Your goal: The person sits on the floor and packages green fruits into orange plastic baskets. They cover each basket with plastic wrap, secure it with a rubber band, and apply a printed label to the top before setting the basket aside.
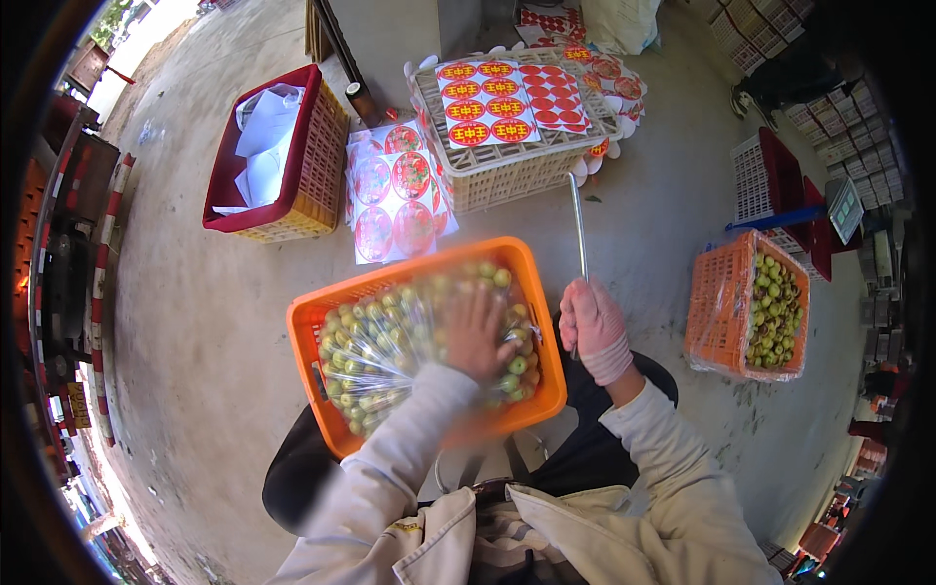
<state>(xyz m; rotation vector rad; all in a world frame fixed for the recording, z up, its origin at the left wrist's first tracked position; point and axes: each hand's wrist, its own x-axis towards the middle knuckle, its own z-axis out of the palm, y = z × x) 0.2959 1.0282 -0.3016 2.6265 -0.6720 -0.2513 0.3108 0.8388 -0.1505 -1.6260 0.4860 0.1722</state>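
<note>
An orange plastic crate (431, 256) of small green round fruit (358, 314) sits tilted in front of my body, between my knees. Clear plastic film (380, 373) lies gathered in radiating creases over much of the fruit. My bare left hand (475, 333), blurred, rests palm down on the film and fruit at the crate's middle, fingers spread. On the crate's right side, my right hand (594, 329) wears a thin pinkish glove. It is closed around a slim metal rod (579, 227), which points up and away from me; what the rod belongs to cannot be told.
Beyond the crate, sticker sheets (482, 102) lie on an upturned pale crate (504, 179), with more sheets (395, 197) on the floor. A red-lined yellow crate (314, 168) holds white paper. To the right stand a film-wrapped fruit crate (720, 307) and a scale (844, 210).
</note>
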